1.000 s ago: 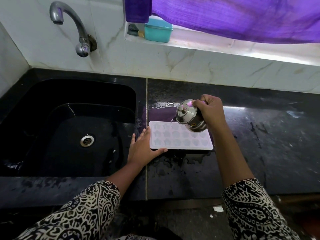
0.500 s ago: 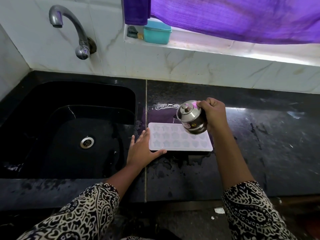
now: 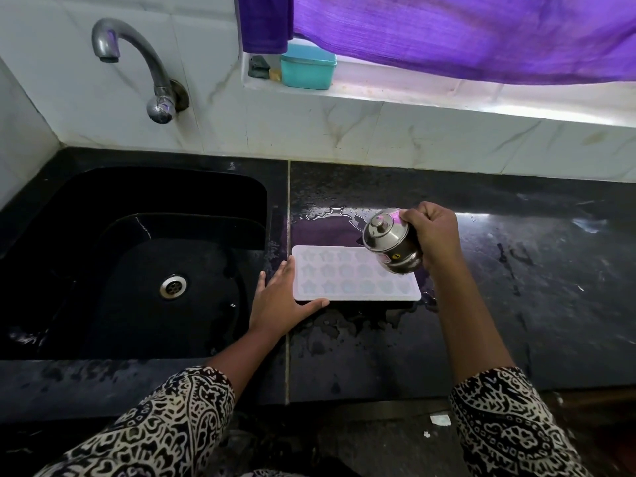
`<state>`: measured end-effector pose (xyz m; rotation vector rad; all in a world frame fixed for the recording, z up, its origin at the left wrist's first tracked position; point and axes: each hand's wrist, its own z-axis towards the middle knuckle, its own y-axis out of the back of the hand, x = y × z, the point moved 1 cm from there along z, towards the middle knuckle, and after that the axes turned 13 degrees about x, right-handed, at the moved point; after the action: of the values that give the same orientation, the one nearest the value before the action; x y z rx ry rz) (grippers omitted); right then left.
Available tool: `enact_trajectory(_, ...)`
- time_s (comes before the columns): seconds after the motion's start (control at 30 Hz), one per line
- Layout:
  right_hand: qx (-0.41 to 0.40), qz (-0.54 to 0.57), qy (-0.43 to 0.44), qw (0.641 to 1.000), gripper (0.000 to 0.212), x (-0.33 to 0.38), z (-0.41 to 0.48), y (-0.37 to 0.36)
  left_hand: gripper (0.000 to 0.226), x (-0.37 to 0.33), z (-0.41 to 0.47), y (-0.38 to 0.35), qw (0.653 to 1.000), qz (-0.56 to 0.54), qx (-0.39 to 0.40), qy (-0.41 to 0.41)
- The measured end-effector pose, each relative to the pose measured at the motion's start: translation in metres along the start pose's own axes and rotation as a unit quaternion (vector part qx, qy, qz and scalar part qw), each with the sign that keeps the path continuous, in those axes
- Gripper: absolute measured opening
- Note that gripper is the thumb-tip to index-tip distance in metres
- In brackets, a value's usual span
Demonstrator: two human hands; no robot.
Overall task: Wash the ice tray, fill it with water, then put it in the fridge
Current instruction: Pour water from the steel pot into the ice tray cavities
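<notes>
Ice tray (image 3: 344, 273) — steel pot (image 3: 390, 244) above

White marble wall (image 3: 344, 132), purple curtain (image 3: 464, 32), wet black granite counter (image 3: 550, 270).

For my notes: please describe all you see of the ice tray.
The tray is a pale, translucent rectangle, seemingly silicone, with rows of star-like cells. It lies flat on the wet counter right of the sink. The left hand touches its near left corner; the right hand holds a steel pot above its right end.
</notes>
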<state>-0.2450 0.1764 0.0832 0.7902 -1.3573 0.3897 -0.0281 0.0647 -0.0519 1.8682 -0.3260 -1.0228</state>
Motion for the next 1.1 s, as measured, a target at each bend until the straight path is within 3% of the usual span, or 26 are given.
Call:
enact_trajectory(0.27,0.01,-0.058,0.022,0.998,0.037,0.006,-0.001,0.001,0.126,0.002,0.001,-0.003,1.0,0.008,0.004,0.003)
enact_trajectory(1.1,0.012,-0.086,0.058,0.995,0.041,0.023,-0.004,0.0,0.126,0.001,0.001,-0.001,1.0,0.0,-0.001,-0.001)
